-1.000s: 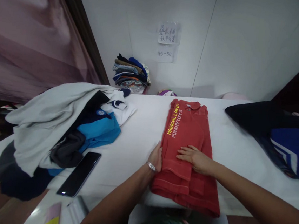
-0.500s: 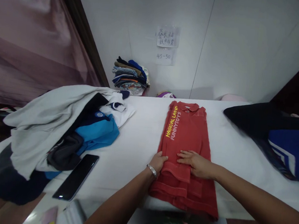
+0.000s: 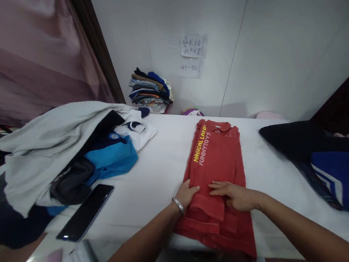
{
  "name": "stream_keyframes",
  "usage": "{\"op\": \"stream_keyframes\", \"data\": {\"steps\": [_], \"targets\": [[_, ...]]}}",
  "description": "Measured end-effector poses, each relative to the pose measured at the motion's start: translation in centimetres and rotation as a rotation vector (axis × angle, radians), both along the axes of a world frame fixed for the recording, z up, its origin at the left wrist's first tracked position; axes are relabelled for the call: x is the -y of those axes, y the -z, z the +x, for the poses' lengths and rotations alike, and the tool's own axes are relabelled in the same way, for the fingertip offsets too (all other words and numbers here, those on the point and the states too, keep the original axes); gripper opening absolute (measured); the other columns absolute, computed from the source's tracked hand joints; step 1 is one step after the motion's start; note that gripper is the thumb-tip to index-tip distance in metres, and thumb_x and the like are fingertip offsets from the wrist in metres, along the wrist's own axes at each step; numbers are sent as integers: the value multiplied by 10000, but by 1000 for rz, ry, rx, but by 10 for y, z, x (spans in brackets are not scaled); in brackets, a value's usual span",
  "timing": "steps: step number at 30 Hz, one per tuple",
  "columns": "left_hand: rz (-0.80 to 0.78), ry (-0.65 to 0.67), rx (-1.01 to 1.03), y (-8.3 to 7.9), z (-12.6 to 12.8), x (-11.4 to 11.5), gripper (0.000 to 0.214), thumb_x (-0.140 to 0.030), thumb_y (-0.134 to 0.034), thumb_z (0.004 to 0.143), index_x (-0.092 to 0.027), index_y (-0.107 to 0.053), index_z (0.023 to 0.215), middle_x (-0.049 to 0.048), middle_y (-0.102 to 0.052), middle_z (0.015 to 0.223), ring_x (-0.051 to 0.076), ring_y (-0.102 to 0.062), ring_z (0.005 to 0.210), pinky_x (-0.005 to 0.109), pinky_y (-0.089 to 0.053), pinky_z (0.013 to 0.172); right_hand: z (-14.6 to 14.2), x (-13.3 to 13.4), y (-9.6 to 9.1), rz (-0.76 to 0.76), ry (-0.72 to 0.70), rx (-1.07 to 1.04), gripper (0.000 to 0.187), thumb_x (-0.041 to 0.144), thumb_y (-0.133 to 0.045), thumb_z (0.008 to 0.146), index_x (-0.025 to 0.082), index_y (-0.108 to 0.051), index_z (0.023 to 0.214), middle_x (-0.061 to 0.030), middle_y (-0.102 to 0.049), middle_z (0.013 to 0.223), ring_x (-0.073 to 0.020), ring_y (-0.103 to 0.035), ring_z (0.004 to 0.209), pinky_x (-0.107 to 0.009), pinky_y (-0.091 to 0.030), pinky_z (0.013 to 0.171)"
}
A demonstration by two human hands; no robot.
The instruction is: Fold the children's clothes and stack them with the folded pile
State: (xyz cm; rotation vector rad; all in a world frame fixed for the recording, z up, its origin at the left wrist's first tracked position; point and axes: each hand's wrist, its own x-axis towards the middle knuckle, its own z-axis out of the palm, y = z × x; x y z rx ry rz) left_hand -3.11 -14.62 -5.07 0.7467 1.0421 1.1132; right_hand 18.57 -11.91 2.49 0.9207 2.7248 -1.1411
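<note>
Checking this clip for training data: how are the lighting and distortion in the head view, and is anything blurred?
Head view: soft, even light, darkened corners; wide-angle bending tilts the wall seams and curtain edge; faint glare on the phone screen; the red polo shirt lettering stays legible, no strong blur.

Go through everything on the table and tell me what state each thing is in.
Red polo shirt: folded, lying flat, print up.
Left hand: on the shirt's edge.
Right hand: fingers extended on the shirt.
Smartphone: face up, screen dark.
Grey sweatshirt: crumpled over other clothes.
</note>
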Motion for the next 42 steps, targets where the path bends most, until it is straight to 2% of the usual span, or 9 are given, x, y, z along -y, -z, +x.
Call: {"op": "stream_keyframes", "data": {"steps": [4,9,19,24,27,31,35,38,42], "targets": [[31,7,-31,3,0,0,391,-273,-737,584,-134,-663,941,87,-720,917,249,-649,875,357,-505,795,0,-25,-11,-80,134,-158,551,146,-466,756,270,-542,1287,1,-501,1362,-214,-445,1269,-409,-338,1080],[54,9,-94,-1,0,3,337,-247,-702,623,-148,-660,943,76,-719,936,242,-646,887,354,-504,810,-14,-82,-1,298,473,-183,548,254,-451,836,163,-421,1376,-98,-356,1462,-235,-322,1347,-432,-243,1124],[128,56,-158,-13,1,11,340,-197,-593,693,-132,-634,1024,69,-707,972,226,-633,909,345,-494,834,-84,-193,12,670,617,89,605,360,-351,911,108,-227,1446,-118,-149,1538,-257,-64,1417,-459,-135,1124],[133,144,-220,-15,0,15,314,-161,-534,707,-138,-661,993,32,-710,904,185,-627,807,289,-491,748,-99,-241,28,568,590,253,614,469,-279,926,122,-273,1433,-129,-224,1517,-250,-131,1407,-469,-138,1114],[122,212,-273,-16,0,16,273,-190,-541,719,-132,-680,946,24,-706,870,176,-608,772,264,-474,686,-100,-248,51,489,545,306,588,490,-328,911,146,-374,1386,-142,-307,1482,-269,-224,1382,-502,-173,1092],[115,216,-321,-16,2,15,259,-287,-553,761,-119,-684,908,38,-696,865,180,-595,785,259,-459,683,-99,-246,69,486,548,288,592,475,-301,925,142,-324,1414,-132,-225,1515,-254,-160,1401,-515,-111,1103],[119,204,-443,-21,2,17,372,-443,-469,837,-125,-661,824,46,-682,801,171,-583,733,259,-449,649,-97,-249,67,462,562,235,580,476,-351,908,144,-390,1383,-127,-276,1497,-262,-216,1386,-497,-164,1099],[170,201,-780,-30,-9,19,401,-472,-428,855,-158,-633,712,34,-650,691,167,-571,673,272,-441,638,-92,-249,60,443,565,174,443,372,-382,907,180,-537,1275,-89,-466,1392,-228,-393,1301,-391,-287,1068],[349,7,-1185,-34,-33,9,337,-422,-481,824,-177,-626,1006,79,-655,987,226,-584,942,351,-438,846,-81,-250,46,477,632,70,369,220,-373,884,219,-640,1140,-19,-620,1225,-164,-553,1133,-249,-390,968]]}}
